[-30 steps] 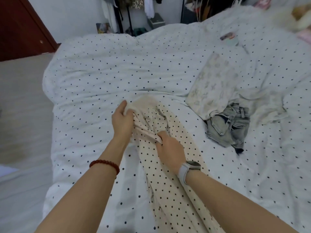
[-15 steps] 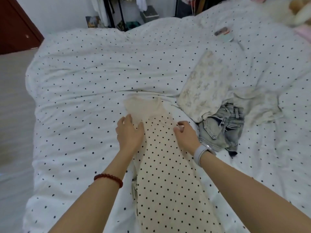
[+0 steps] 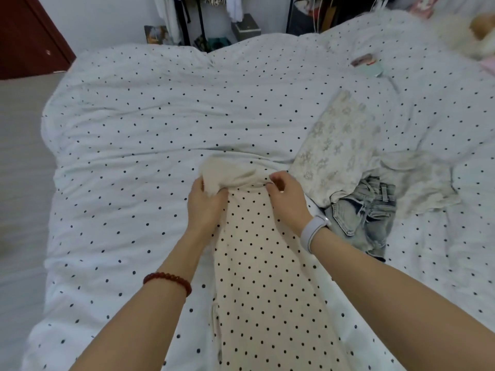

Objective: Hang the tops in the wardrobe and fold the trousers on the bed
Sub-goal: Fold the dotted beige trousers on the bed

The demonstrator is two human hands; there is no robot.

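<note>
Head view: a cream dotted garment, probably the trousers [image 3: 267, 277], lay lengthwise on the bed [image 3: 134, 135], its far end bunched between both hands.
Left hand [image 3: 205, 207]: fingers curled round the bunched cream end [image 3: 227, 175], gripping it.
Right hand [image 3: 288, 200]: fingers bent, pinching the same end at its right edge.
Risk, slip: the cloth was soft and loosely gathered, so a fold drawn back with uneven pull would likely skew or come undone.
Risk, snag: the jeans [image 3: 364, 218] and the lace cloth [image 3: 340, 145] lay just beside the right hand; a wide sweep could have dragged them along.
Risk, drape: the near end ran out of view below, so I could not tell whether it hung off the bed.
Edges: the bed's left edge stood well apart from the left hand, with floor [image 3: 21, 156] beyond.
Open room: bare quilt lay ahead and to the left; the right side was crowded.
</note>
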